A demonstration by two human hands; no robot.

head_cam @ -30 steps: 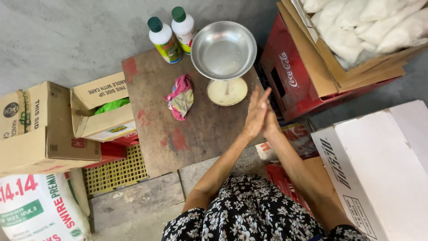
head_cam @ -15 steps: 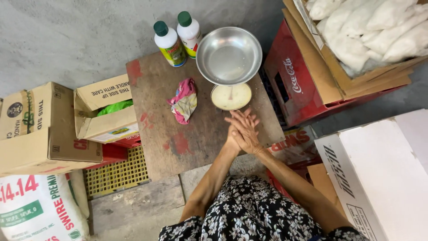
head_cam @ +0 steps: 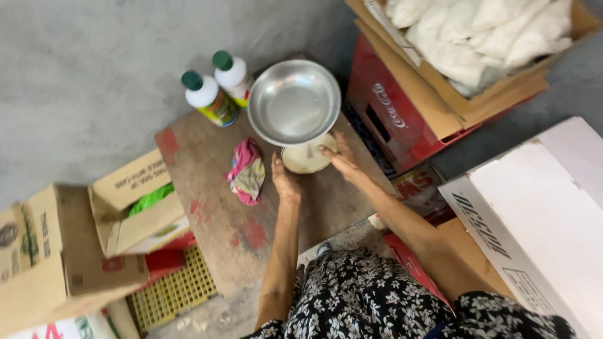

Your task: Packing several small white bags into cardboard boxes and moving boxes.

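Now | left hand (head_cam: 284, 181), right hand (head_cam: 338, 154) | open, touching scale (head_cam: 306, 158)

**A storeroom corner behind a small shop or home stall**

Bare grey concrete floor (head_cam: 81, 75) surrounds a worn, paint-stained wooden board (head_cam: 213, 213) used as a low table. Goods crowd it: open cardboard boxes (head_cam: 125, 207), a red drinks crate (head_cam: 402, 119), a box of white sacks (head_cam: 483, 37), a yellow plastic crate (head_cam: 176, 292), and a printed feed or rice bag (head_cam: 69, 326).
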